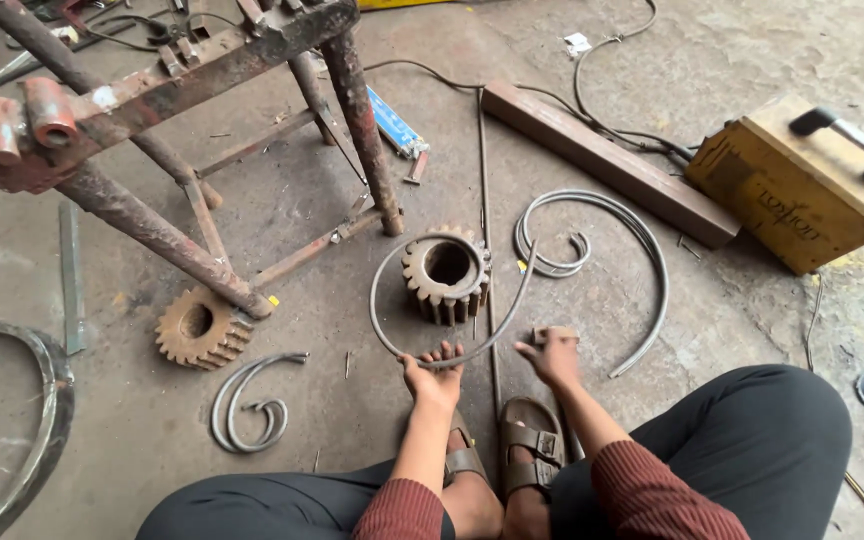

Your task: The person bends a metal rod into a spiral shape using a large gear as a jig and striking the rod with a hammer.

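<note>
Entry, floor-level work, seen from my head camera looking down.

Item 1: bent rod (422, 262), thin grey steel, curled into an open loop around a gear and lying on the concrete floor (302, 200), centre of view, just beyond my feet. Its near arc runs under my left hand (432, 378); its free end sweeps up to the right, past the gear.

Item 2: left hand, fingers curled over the near arc of the loop, pinching it against the floor.

Item 3: right hand (552, 355), fingers closed on a small block-like piece (552, 333); I cannot tell what it is, nor whether it touches the rod.

Item 4: upright gear (446, 272), rusty, inside the loop, apparently serving as the form the curve is pulled around.

Item 5: second gear (198, 327), lying flat, near left, beside a leg of the rusty steel stand (152, 110).

Item 6: finished scrolls, one (252, 400) near left, a larger one (602, 240) to the right of the gear.

Item 7: yellow welding machine (802, 185), far right, cables trailing; a rust-brown steel bar (602, 160) lies just left of it.

Step in hand, as I judge it: shaping the rod into a scroll around the gear, curve partly formed. The next move calls for a firm hold on the near arc and an even pull of the free end tight to the teeth, so the curl matches the finished pieces.
</note>
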